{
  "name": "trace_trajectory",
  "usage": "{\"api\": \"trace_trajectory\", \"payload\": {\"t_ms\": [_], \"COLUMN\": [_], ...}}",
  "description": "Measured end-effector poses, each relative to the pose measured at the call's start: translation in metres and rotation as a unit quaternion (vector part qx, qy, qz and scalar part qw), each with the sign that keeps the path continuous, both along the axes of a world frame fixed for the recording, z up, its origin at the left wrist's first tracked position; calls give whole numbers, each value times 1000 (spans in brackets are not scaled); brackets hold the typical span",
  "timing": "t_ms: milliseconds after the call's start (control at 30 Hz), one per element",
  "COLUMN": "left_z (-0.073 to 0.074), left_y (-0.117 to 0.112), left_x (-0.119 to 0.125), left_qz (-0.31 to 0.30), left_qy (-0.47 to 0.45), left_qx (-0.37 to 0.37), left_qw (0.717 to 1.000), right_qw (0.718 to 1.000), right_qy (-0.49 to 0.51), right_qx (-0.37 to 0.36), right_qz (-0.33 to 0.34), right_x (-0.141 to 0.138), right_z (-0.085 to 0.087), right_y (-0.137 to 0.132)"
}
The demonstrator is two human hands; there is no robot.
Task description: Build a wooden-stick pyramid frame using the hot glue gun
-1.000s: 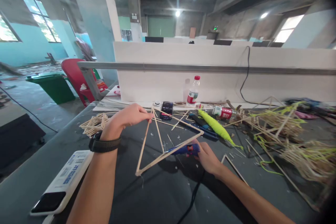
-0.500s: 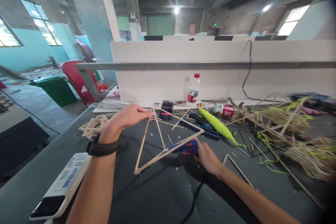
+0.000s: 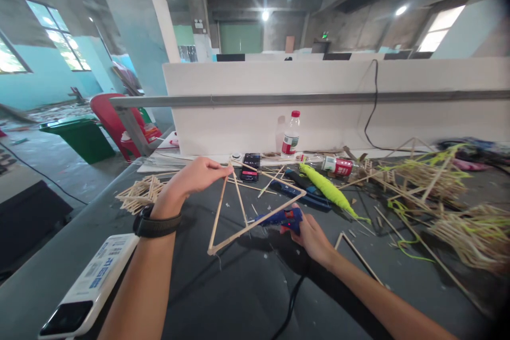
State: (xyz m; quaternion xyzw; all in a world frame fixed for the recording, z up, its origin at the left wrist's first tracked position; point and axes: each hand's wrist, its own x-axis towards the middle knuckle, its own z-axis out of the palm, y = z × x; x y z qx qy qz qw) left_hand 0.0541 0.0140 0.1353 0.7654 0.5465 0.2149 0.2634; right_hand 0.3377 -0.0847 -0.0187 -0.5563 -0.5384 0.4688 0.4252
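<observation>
Between thumb and fingers, my left hand (image 3: pixel 203 174) pinches the top corner of a frame of thin wooden sticks (image 3: pixel 235 234). The frame is made of joined sticks forming triangles, tilted above the dark tabletop. My right hand (image 3: pixel 313 234) is wrapped round the handle of a blue hot glue gun (image 3: pixel 281 219), whose cord trails down toward the front. The glue gun's nozzle points left and lies close to the joint where the middle stick meets the lower stick; whether it touches cannot be made out. A black watch sits on my left wrist.
A white power bank-like device (image 3: pixel 91 281) lies at left, near a stick pile (image 3: pixel 141 194). Behind are a phone (image 3: pixel 250 168), an upright bottle (image 3: pixel 290 135) and a lying bottle (image 3: pixel 338 166). Yellow-green string (image 3: pixel 329 188) and stick bundles (image 3: pixel 468 234) are at right.
The lower corner of the stick frame has risen slightly. The glue gun's body now shows more fully below the lower stick, its nozzle near the joint. My left hand keeps its pinch.
</observation>
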Motion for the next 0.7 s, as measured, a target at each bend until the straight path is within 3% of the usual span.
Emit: {"api": "trace_trajectory", "payload": {"t_ms": [167,367,567,700], "left_z": [-5,-13,-7,-2], "left_y": [4,10,5,3], "left_x": [0,1,5,7], "left_qz": [13,0,16,-19], "left_qy": [0,-10,1,-41], "left_qx": [17,43,55,106], "left_qw": [1000,999,998,993], "right_qw": [1000,1000,999,999], "right_qy": [-3,8,38,36], "right_qx": [-3,1,-3,-10], "right_qz": [1,13,18,16], "right_x": [-3,-2,-1,-1], "right_z": [8,5,2,3], "right_y": [1,2,3,3]}}
